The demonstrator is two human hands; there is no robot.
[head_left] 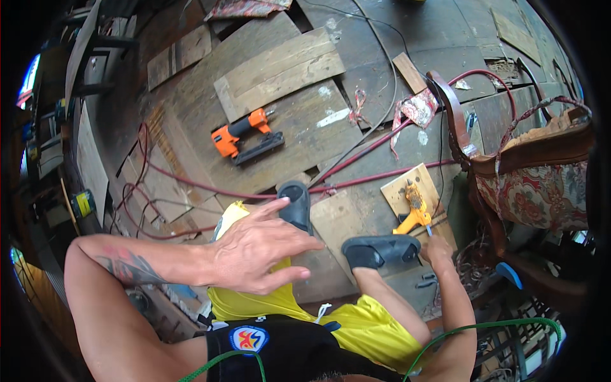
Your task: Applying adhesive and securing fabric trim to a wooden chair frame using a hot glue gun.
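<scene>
My left hand (264, 248) hovers above my lap with its fingers spread and nothing in it. Low on the right, my right hand (436, 251) is closed on a thin pale-blue stick, apparently a glue stick (429, 231), at the back end of a yellow hot glue gun (415, 213). The gun's front is crusted with brownish residue and rests on a small light wooden board (428, 180). My fingertips are small and partly hidden there. Beside the board is my right foot in a dark slipper (382, 251).
An orange and black nail gun (245, 135) lies on worn planks. A red air hose (375, 176) and dark cables cross the floor. On the right stands a carved wooden chair frame (541, 153) with floral upholstery (541, 197). Pliers (426, 281) lie near my right forearm.
</scene>
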